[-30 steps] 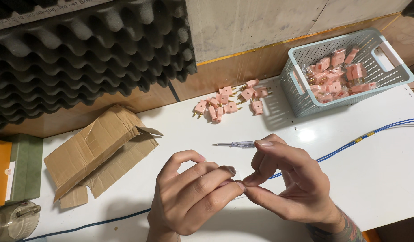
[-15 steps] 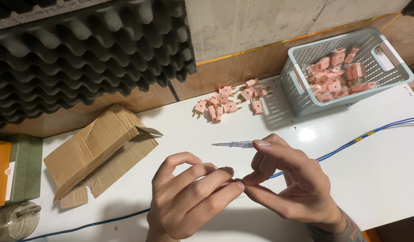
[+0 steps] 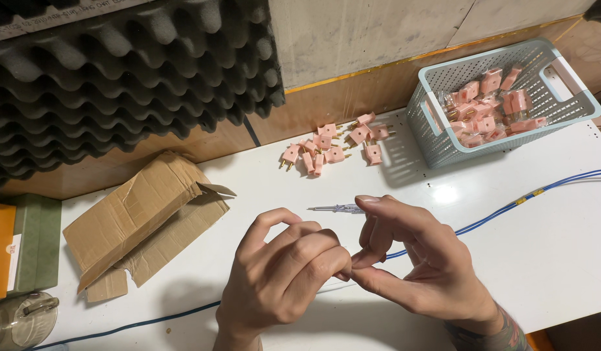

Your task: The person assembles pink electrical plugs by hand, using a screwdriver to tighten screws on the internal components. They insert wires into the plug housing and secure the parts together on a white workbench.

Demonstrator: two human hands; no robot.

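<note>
My left hand (image 3: 281,276) and my right hand (image 3: 421,260) meet fingertip to fingertip above the white table (image 3: 560,260). Together they pinch a thin blue cable (image 3: 508,209), which runs from the right edge into my right fingers and comes out below my left hand toward the lower left. What lies at the pinch point is hidden by my fingers. A small clear-handled tester screwdriver (image 3: 336,208) rests on the table just beyond my right hand. Further back lies a loose pile of pink two-pin plugs (image 3: 330,146).
A pale blue plastic basket (image 3: 437,140) with several bagged pink plugs stands at the back right. A torn cardboard box (image 3: 144,218) lies to the left, with green and orange boxes (image 3: 27,244) and a glass jar (image 3: 17,322) beyond it. Dark acoustic foam (image 3: 118,78) lines the back.
Almost nothing has changed. Both hands stay in the same spot pinching the cable, with only slight shifts of the fingers.
</note>
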